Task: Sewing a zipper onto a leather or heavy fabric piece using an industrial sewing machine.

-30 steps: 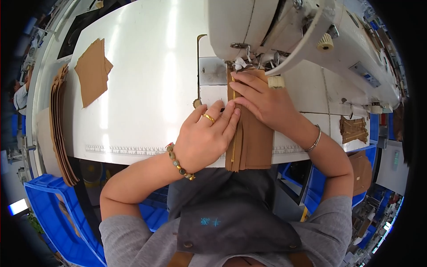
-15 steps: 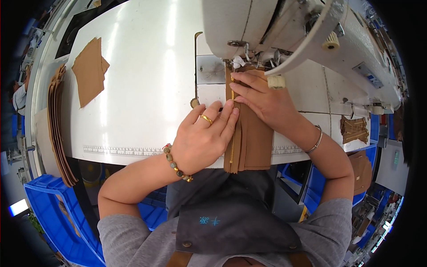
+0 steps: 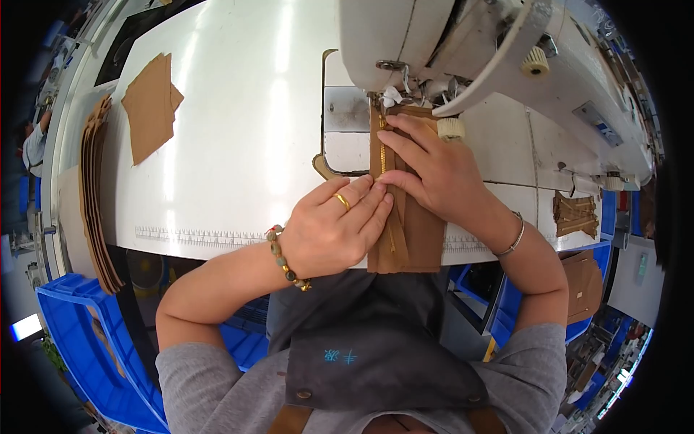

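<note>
A brown fabric piece (image 3: 423, 242) with a gold zipper (image 3: 383, 152) lies lengthwise under the white sewing machine head (image 3: 390, 36). My left hand (image 3: 336, 224) has its bent fingers together on the zipper's lower part, holding the fabric. My right hand (image 3: 441, 173) holds it from the right: its thumb meets the left fingertips, while two fingers press along the zipper near the presser foot (image 3: 379, 105). The left palm's underside is hidden.
Loose brown pieces (image 3: 150, 108) and a layered brown stack (image 3: 97, 195) are on the white table (image 3: 231, 130) at left. Small zippered pieces (image 3: 575, 213) lie right. Blue bins (image 3: 65, 311) flank me, more brown pieces (image 3: 582, 282) in the right one. A person (image 3: 36, 155) is at far left.
My left fingers and right thumb have slid slightly toward me along the zipper. The zipper's lower end now angles rightward, and the fabric's bottom edge sits a little higher in view.
</note>
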`<state>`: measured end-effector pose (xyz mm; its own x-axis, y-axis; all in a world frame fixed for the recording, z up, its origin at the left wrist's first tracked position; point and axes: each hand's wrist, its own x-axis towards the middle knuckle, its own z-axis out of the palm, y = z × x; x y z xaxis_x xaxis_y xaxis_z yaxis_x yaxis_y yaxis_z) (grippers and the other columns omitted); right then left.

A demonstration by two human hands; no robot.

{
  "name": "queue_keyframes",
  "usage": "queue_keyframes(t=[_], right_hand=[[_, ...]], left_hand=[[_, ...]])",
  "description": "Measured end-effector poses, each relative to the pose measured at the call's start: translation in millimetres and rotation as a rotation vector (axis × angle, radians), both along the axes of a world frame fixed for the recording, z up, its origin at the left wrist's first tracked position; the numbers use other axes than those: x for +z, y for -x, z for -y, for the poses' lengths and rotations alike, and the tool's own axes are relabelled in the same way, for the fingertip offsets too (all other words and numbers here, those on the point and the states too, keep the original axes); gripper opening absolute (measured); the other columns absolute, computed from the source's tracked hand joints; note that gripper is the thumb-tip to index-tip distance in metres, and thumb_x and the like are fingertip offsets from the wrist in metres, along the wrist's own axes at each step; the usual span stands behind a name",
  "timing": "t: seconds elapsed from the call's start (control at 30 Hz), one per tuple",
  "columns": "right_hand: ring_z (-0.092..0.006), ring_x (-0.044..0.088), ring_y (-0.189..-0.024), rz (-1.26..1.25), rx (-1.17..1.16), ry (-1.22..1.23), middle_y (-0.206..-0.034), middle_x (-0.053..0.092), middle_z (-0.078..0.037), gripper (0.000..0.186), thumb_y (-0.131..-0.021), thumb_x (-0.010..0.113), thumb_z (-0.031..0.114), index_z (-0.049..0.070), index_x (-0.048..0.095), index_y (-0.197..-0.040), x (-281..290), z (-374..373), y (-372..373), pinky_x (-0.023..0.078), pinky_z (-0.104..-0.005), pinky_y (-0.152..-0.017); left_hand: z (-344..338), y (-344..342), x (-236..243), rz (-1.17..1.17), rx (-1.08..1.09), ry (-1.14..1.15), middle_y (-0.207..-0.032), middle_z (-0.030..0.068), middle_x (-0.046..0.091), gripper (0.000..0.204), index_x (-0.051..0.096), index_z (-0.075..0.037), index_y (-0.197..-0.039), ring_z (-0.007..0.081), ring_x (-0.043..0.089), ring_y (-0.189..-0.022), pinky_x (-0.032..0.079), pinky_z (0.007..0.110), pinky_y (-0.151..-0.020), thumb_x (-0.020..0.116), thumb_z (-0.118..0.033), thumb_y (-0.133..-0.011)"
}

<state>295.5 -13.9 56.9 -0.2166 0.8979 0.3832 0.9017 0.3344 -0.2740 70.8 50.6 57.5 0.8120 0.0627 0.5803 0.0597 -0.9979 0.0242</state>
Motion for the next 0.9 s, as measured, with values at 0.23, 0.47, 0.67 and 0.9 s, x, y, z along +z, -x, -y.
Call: queue_keyframes(t=[0.23, 0.47, 0.67, 0.9], right_hand=[[-0.0327, 0.063, -0.115, 0.074, 0.003, -0.028, -0.133, 0.066, -0.012, 0.05, -0.088, 0.076, 0.04, 0.01, 0.071, -0.127, -0.3, 1.3, 1.2, 0.053, -0.0418, -0.098], [-0.0328, 0.064, -0.115, 0.068, 0.011, -0.007, -0.133, 0.066, -0.013, 0.05, -0.088, 0.076, 0.04, 0.01, 0.072, -0.127, -2.5, 1.4, 0.0, 0.052, -0.0425, -0.1], [-0.0337, 0.064, -0.114, 0.13, 0.031, -0.025, -0.135, 0.065, -0.016, 0.057, -0.088, 0.074, 0.047, 0.008, 0.071, -0.129, 0.5, 2.3, 0.6, 0.052, -0.043, -0.098], [-0.0332, 0.061, -0.125, 0.177, 0.035, 0.081, -0.147, 0.058, -0.017, 0.079, -0.081, 0.072, 0.062, 0.008, 0.065, -0.138, 8.9, 9.3, -0.7, 0.051, -0.0435, -0.097]], left_hand=[[2.6, 1.8, 1.4, -0.033, 0.006, -0.022, -0.112, 0.0131, 0.077, 0.036, 0.077, -0.001, -0.105, 0.0267, 0.074, -0.103, 0.06, 0.035, -0.083, 0.068, -0.013, -0.073], [3.0, 4.7, 0.1, -0.087, 0.006, -0.055, -0.114, 0.0145, 0.077, 0.039, 0.077, 0.0, -0.108, 0.0267, 0.073, -0.105, 0.06, 0.035, -0.084, 0.068, -0.014, -0.074], [23.2, 17.5, 3.7, -0.228, 0.061, 0.055, -0.128, 0.0182, 0.071, 0.058, 0.072, 0.0, -0.124, 0.0296, 0.068, -0.118, 0.057, 0.038, -0.092, 0.075, -0.026, -0.072], [47.8, 50.7, 2.8, -0.277, 0.11, 0.199, -0.144, 0.0101, 0.064, 0.071, 0.069, -0.012, -0.135, 0.0295, 0.062, -0.131, 0.049, 0.042, -0.108, 0.079, -0.055, -0.08]])
